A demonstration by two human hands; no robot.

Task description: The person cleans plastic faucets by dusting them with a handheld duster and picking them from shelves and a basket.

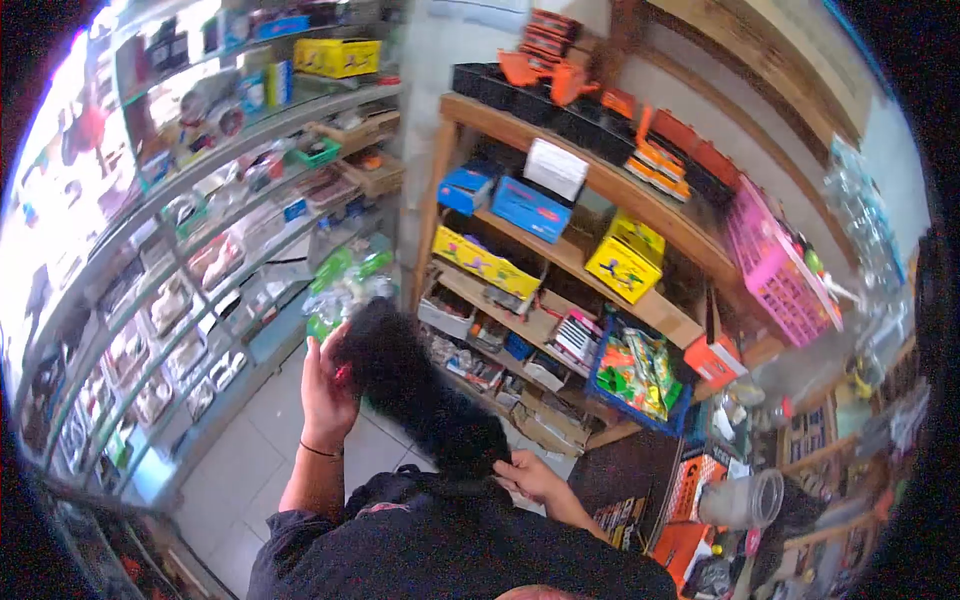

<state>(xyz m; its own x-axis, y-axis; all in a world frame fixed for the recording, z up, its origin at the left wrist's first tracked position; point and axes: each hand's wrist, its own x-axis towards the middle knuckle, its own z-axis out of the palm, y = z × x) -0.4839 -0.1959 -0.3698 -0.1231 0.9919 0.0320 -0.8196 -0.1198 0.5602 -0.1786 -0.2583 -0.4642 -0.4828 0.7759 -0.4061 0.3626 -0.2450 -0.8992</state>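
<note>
A long, fluffy black thing [425, 395], resembling a duster, stretches diagonally in front of my dark shirt. My left hand [328, 395] is at its upper end, thumb raised, with the fingers partly hidden behind the fluff; a small red spot shows beside them. Lower down, my right hand [530, 474] pinches the other end between thumb and fingers. Just beyond my left hand are shiny green and clear plastic items [348, 280], blurred, possibly bottles or bags.
Glass-fronted shelves [190, 280] with small goods run along the left. Ahead, a wooden shelf [600, 165] carries blue boxes [532, 208], yellow boxes [627, 256] and a pink basket [775, 265]. A blue crate [672, 415] holds colourful packets. To the right stands a clear jar [742, 499].
</note>
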